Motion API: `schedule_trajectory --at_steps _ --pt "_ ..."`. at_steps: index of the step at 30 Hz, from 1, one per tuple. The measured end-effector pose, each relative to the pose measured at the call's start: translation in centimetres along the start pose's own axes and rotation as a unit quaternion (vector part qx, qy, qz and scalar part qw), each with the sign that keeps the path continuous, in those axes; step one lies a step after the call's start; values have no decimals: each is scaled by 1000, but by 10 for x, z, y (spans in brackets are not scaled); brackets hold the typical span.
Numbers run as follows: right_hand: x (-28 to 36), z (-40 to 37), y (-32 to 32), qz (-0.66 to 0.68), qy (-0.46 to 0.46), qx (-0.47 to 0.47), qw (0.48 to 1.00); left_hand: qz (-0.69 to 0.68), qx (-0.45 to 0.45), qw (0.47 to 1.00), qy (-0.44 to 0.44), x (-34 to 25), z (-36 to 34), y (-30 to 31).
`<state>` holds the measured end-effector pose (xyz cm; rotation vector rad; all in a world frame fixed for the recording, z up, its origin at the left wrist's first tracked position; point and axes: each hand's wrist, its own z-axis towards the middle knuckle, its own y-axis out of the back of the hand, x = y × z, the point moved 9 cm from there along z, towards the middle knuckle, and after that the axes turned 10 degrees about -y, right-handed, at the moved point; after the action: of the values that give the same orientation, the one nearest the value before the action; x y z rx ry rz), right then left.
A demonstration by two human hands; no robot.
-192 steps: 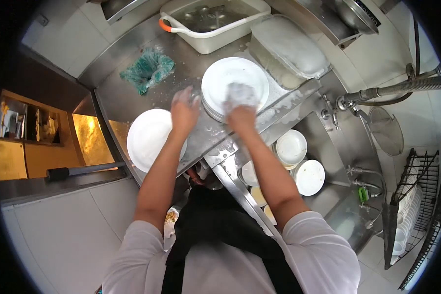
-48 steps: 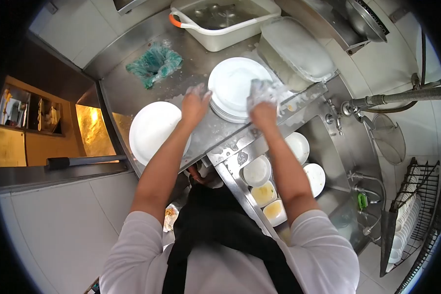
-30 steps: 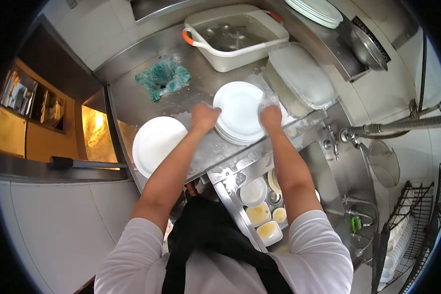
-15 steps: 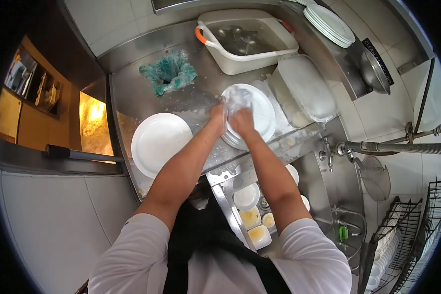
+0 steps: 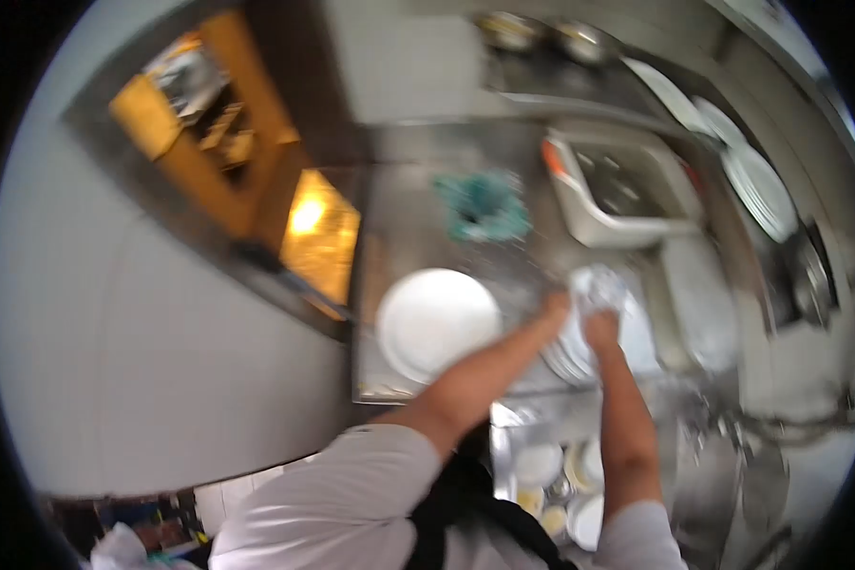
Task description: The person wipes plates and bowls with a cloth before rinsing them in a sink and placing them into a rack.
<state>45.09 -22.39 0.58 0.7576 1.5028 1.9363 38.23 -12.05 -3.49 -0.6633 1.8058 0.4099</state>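
The picture is smeared by motion. My left hand [image 5: 555,310] is closed at the left rim of the top white plate [image 5: 636,332] in a stack. Close beside it, my right hand [image 5: 600,329] is closed on a whitish, crumpled, wet-looking scrubbing cloth [image 5: 597,285], pressed against the plate's face; its exact kind is blurred. Lower plates [image 5: 565,361] show under the top one. To the left of my forearms, another white plate [image 5: 437,323] lies on the steel counter [image 5: 404,218].
A crumpled green plastic bag [image 5: 484,206] sits behind the plates. A white tub [image 5: 627,233] holding water and metal pieces stands back right, near a pale lidded container [image 5: 703,304]. Bowls [image 5: 539,464] are in the sink below. Stacked plates [image 5: 758,190] stand on the right shelf.
The camera has turned left, so the whole scene sits further right and lower in view. Both hands stay at the plate stack, and the cloth remains under the right hand.
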Motion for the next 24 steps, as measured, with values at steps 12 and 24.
schedule_trajectory --at_steps 12,24 --pt "-2 -139 127 76 -13 -101 992 139 14 988 -61 -26 -35 7" --pt "-15 -109 188 364 -139 93 916 492 411 599 -480 -226 -185 -21"
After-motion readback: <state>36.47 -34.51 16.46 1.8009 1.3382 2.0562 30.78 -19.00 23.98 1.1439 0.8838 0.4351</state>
